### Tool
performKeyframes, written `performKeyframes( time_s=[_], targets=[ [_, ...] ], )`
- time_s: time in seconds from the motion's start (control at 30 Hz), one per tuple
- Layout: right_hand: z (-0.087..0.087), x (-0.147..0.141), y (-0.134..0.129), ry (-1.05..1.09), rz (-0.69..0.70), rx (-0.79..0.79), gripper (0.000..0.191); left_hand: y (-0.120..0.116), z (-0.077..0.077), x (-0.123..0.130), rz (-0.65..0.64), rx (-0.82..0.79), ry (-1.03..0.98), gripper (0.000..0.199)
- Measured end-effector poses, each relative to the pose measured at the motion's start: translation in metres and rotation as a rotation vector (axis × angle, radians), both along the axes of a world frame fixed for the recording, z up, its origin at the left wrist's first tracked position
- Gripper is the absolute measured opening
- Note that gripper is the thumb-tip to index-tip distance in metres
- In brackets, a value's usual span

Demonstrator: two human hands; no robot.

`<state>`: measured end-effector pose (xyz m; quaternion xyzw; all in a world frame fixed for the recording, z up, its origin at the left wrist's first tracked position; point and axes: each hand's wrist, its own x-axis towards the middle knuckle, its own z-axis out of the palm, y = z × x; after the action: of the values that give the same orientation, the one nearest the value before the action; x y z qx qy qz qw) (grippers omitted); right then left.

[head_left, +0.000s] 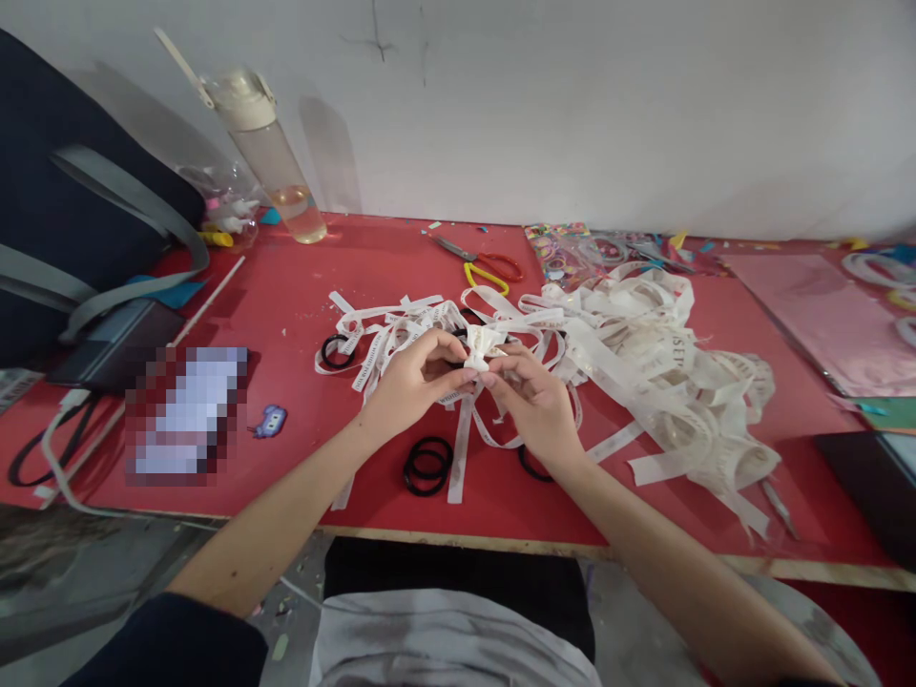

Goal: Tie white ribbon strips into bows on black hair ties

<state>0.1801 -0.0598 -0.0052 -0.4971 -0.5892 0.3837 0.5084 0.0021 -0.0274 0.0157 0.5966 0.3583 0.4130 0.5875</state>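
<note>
Between my two hands is a small bow of white printed ribbon (481,345), raised over the red table. My left hand (422,374) pinches its left side with thumb and forefinger. From the right, my right hand (533,386) grips the other side, fingers curled. A bit of black shows behind the bow, partly hidden by my fingers. Strips of narrow printed ribbon (379,348) lie tangled behind and left of my hands. Black hair ties (427,466) rest on the table in front, and another black ring (336,351) lies among the ribbon at left.
A heap of wider white ribbon (665,372) spreads to the right. Scissors with red and yellow handles (493,270) lie behind. On the left are a blurred-out phone (190,410), a small purple trinket (270,422), a water bottle (276,162) and a dark bag (64,172). Pink sheets (808,315) lie right.
</note>
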Motion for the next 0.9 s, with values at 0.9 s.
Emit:
performKeyframes(
  time_s=[0.9],
  targets=[
    [0.005, -0.005, -0.003, 0.39, 0.193, -0.235, 0.024, 0.006, 0.004, -0.011, -0.25, -0.254, -0.059, 0.024]
  ],
)
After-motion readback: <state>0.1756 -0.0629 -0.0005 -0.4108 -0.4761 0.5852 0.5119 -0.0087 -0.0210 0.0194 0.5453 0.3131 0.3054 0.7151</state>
